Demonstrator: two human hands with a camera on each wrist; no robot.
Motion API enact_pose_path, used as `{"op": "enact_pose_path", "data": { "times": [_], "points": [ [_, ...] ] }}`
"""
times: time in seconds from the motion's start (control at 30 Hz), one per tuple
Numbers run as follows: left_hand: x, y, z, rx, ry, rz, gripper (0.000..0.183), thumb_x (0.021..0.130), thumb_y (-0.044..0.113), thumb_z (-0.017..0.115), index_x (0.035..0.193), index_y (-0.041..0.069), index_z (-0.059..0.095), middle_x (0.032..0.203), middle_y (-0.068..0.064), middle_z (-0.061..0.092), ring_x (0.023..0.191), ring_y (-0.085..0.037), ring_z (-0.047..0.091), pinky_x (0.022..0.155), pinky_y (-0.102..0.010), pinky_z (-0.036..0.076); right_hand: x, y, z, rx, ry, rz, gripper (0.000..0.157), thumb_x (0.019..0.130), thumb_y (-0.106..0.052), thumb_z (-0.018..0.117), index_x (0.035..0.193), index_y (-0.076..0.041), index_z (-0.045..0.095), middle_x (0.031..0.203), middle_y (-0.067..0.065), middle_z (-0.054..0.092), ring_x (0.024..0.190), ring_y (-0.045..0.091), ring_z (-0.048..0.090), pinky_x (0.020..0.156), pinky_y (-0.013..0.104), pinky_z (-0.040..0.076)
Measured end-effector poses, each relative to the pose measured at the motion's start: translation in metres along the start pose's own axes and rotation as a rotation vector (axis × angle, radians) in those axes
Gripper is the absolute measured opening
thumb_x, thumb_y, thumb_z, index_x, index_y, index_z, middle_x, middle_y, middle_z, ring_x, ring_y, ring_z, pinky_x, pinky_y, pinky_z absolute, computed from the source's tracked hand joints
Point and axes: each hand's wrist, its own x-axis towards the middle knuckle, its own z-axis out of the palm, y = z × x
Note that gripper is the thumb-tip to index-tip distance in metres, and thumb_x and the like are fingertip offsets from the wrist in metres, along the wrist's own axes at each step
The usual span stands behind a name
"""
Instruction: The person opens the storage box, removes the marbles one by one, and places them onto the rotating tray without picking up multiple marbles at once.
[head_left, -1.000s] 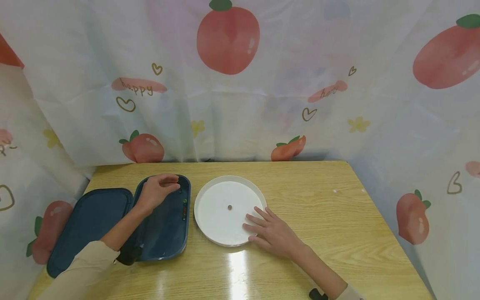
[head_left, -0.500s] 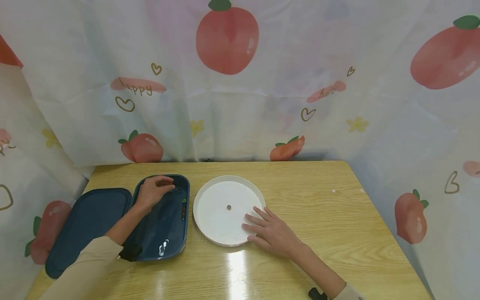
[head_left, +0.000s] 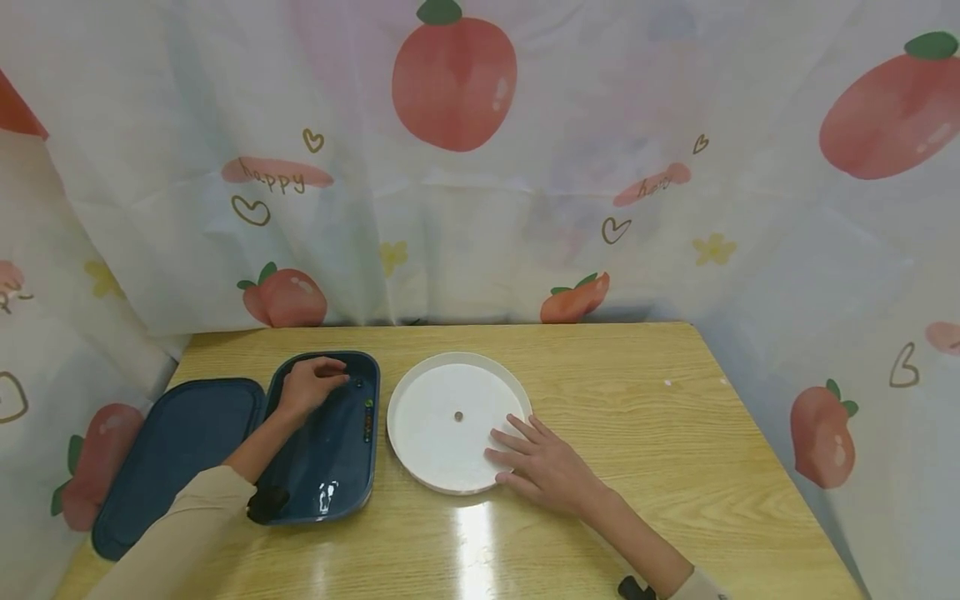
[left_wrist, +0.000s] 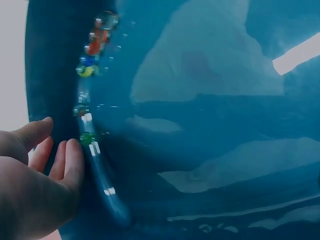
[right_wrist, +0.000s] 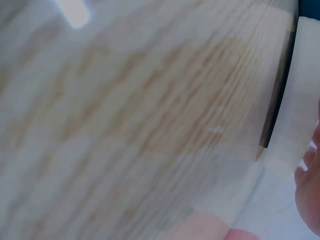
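Observation:
In the head view, my left hand [head_left: 306,390] reaches into the far part of a deep blue tray [head_left: 322,467]. Several glass marbles [head_left: 368,418] lie along that tray's right side. The left wrist view shows the fingers bent and apart from the thumb, with nothing visible between them. A green marble [left_wrist: 87,138] is right by the fingertips; red, blue and yellow marbles [left_wrist: 94,47] lie farther along the wall. My right hand [head_left: 551,467], fingers spread, rests on the rim of a round white tray [head_left: 442,467]. One small brownish marble [head_left: 458,416] sits near its middle.
A flat blue lid or tray [head_left: 180,450] lies against the deep tray's left side. All of it stands on a wooden table [head_left: 615,392]. A printed curtain [head_left: 480,233] hangs behind the table's back edge and at both sides.
My left hand has shifted slightly left and lower into the blue tray, then stayed nearly still. A bright reflection now shows near the tray's front. The right hand and white tray have not moved.

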Motion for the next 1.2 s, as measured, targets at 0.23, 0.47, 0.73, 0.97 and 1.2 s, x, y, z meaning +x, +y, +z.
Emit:
{"op": "enact_pose_path", "data": {
  "times": [0.23, 0.47, 0.73, 0.97, 1.2],
  "points": [
    [-0.001, -0.005, 0.004, 0.069, 0.011, 0.024, 0.026, 0.083, 0.013, 0.068, 0.105, -0.001, 0.066, 0.098, -0.017, 0.065, 0.09, -0.033, 0.059, 0.071, -0.043, 0.047, -0.001, -0.001, 0.0, 0.0, -0.021, 0.008, 0.042, 0.095, -0.046, 0.043, 0.127, -0.025, 0.057, 0.137, -0.003, 0.045, 0.133, 0.025, 0.028, 0.105, 0.048, 0.02],
    [0.0, -0.007, 0.009, 0.12, 0.056, 0.002, 0.022, 0.082, 0.011, 0.069, 0.101, -0.001, 0.067, 0.093, -0.016, 0.066, 0.085, -0.03, 0.062, 0.07, -0.042, 0.048, -0.001, -0.001, 0.001, -0.001, -0.011, 0.006, 0.042, 0.095, -0.046, 0.043, 0.127, -0.024, 0.058, 0.137, -0.002, 0.046, 0.132, 0.027, 0.029, 0.105, 0.049, 0.02],
    [0.004, -0.007, 0.013, 0.12, 0.006, 0.046, 0.025, 0.08, 0.012, 0.071, 0.101, -0.002, 0.068, 0.092, -0.016, 0.067, 0.082, -0.029, 0.064, 0.066, -0.04, 0.05, -0.001, -0.001, 0.002, -0.007, 0.0, 0.003, 0.041, 0.095, -0.046, 0.043, 0.127, -0.024, 0.058, 0.136, -0.003, 0.046, 0.132, 0.026, 0.029, 0.105, 0.048, 0.02],
    [0.008, -0.009, 0.02, 0.157, 0.006, 0.063, 0.023, 0.078, 0.015, 0.072, 0.098, 0.002, 0.07, 0.088, -0.012, 0.068, 0.08, -0.025, 0.065, 0.069, -0.041, 0.049, 0.0, 0.0, 0.001, 0.003, -0.001, 0.007, 0.042, 0.095, -0.046, 0.043, 0.127, -0.023, 0.058, 0.137, -0.002, 0.046, 0.132, 0.026, 0.029, 0.106, 0.048, 0.018],
    [0.009, -0.005, 0.023, 0.164, 0.008, 0.092, 0.016, 0.08, 0.011, 0.07, 0.092, 0.0, 0.07, 0.087, -0.012, 0.068, 0.079, -0.025, 0.063, 0.067, -0.041, 0.049, 0.0, 0.001, 0.002, 0.004, -0.005, 0.012, 0.041, 0.095, -0.046, 0.044, 0.126, -0.024, 0.058, 0.137, -0.003, 0.045, 0.133, 0.026, 0.027, 0.105, 0.049, 0.019]
  ]
}}
